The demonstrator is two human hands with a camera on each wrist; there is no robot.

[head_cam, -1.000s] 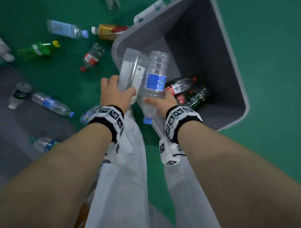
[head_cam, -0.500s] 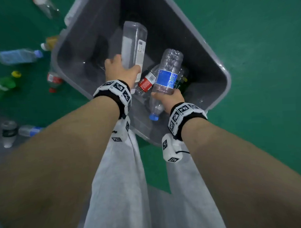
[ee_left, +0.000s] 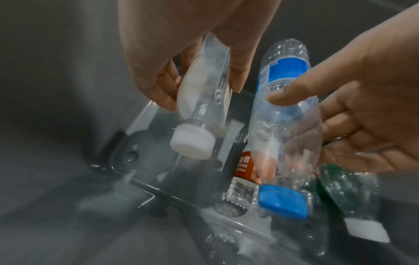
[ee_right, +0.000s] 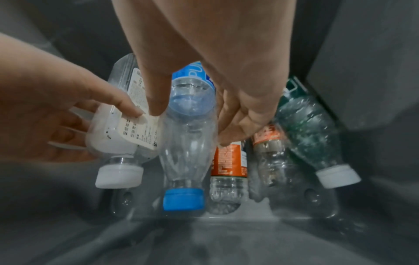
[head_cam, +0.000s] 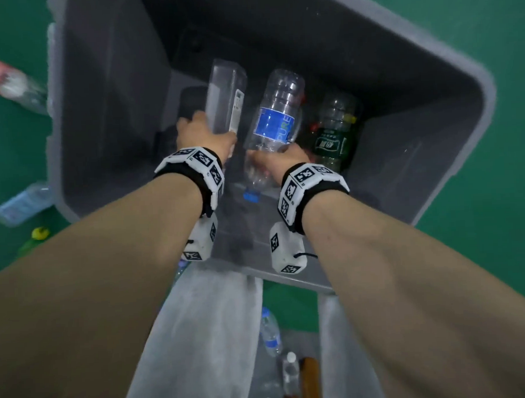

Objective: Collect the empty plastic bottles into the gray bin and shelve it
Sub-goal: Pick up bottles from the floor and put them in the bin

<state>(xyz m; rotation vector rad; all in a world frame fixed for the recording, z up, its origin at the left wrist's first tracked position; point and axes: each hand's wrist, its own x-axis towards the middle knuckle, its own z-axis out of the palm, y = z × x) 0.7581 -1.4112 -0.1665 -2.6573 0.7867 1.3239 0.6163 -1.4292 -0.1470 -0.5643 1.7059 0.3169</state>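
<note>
Both hands down inside the gray bin [head_cam: 109,120], each with one bottle, cap pointing down toward the bin floor. Left hand [head_cam: 204,135] wrapped around a square clear bottle with a white cap [ee_left: 192,143]; fingers and thumb curled on its body. Right hand [head_cam: 279,162] closed around a round clear bottle with a blue label [head_cam: 275,127] and a blue cap [ee_right: 183,200], thumb pressed on one side, fingers on the other. Neither bottle released yet; blue cap very near the floor, touching or not impossible to say.

Already lying in the bin: an orange-labelled bottle [ee_right: 229,161], a second one with a similar label [ee_right: 267,141] beside it, and a green-tinted bottle with a white cap [ee_right: 317,136], all just beside the right hand.

Judged as roughly the middle of the collecting part. Still outside on the green floor [head_cam: 481,265]: a red-labelled bottle [head_cam: 4,79] to the left of the bin, a blurred blue-labelled one [head_cam: 20,204], a green one with a yellow cap [head_cam: 39,235], and more between the legs [head_cam: 270,335]. Shelving not begun; no shelf in view.
</note>
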